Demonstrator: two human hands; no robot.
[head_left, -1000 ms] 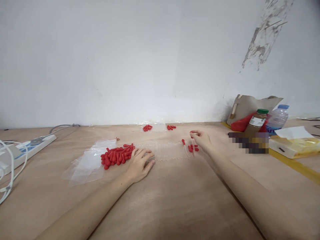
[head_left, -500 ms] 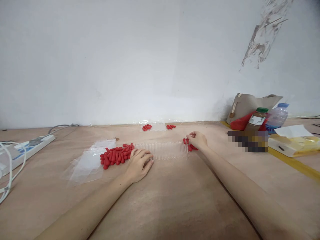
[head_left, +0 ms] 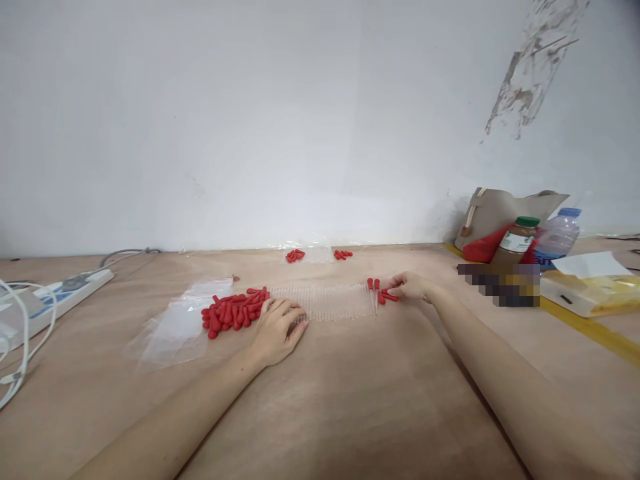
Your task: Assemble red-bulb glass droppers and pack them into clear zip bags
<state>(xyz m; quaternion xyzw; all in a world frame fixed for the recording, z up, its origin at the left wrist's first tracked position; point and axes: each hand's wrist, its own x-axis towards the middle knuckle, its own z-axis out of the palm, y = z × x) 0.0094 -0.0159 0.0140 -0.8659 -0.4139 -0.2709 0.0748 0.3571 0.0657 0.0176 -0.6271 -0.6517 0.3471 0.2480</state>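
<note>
Clear thin glass dropper tubes (head_left: 335, 303) lie side by side in a row across the middle of the table. My left hand (head_left: 279, 330) rests palm down over the row's left end, fingers spread and holding nothing. A heap of red rubber dropper bulbs (head_left: 233, 312) sits just left of it, partly on clear plastic bags (head_left: 177, 327). Two tubes at the right end carry red bulbs (head_left: 373, 284). Beside them, my right hand (head_left: 407, 287) has its thumb and fingertips pinched on a loose red bulb (head_left: 389, 295). Another loose bulb (head_left: 381, 298) lies next to it.
Two small groups of red bulbs (head_left: 295, 256) lie with plastic film near the wall. At right are a bag (head_left: 515, 207), a green-capped bottle (head_left: 517, 243), a clear bottle (head_left: 557, 237) and a yellow-white packet (head_left: 590, 287). A power strip (head_left: 70, 300) with cables lies left.
My right hand has moved slightly right and down, from beside the bulbed tubes to the loose bulbs. My left hand stays in place.
</note>
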